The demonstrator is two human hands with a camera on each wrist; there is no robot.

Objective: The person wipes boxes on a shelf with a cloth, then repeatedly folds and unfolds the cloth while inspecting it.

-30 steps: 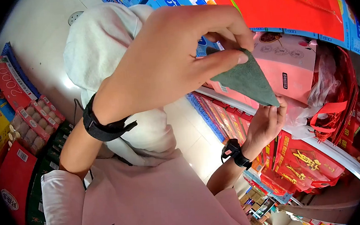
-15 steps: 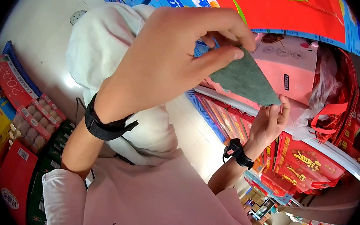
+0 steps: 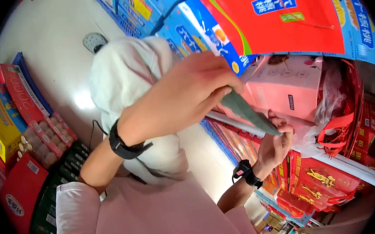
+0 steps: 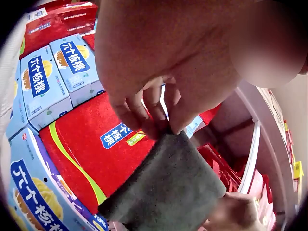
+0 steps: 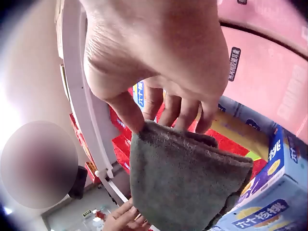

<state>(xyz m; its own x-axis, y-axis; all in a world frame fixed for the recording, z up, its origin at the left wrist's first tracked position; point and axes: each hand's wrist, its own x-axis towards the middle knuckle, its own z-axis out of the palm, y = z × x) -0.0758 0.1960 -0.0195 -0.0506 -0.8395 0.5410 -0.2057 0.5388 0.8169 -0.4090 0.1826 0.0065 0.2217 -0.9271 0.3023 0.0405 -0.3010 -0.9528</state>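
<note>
A folded grey-green cloth (image 3: 250,113) is stretched in the air between both hands, its narrow side turned to the head view. My left hand (image 3: 182,100) pinches its upper corner between thumb and fingers. At the lower end, my right hand (image 3: 274,149) pinches the opposite corner. In the left wrist view the cloth (image 4: 168,185) hangs from the thumb and fingertips as a flat sheet. The right wrist view shows the cloth's (image 5: 187,180) doubled edge under the right fingers. Black straps go round both wrists.
A red bag (image 3: 241,20) lies over blue cartons (image 3: 181,34) at the upper right. Below it stand a pink box (image 3: 284,87), crumpled clear plastic (image 3: 303,138) and red gift bags (image 3: 315,177). Egg packs (image 3: 48,139) and red and yellow boxes are stacked at left.
The cloth has tilted from showing its broad face to nearly edge-on in the head view. My left hand has lowered and its fingers have turned downward. The head view has shifted slightly.
</note>
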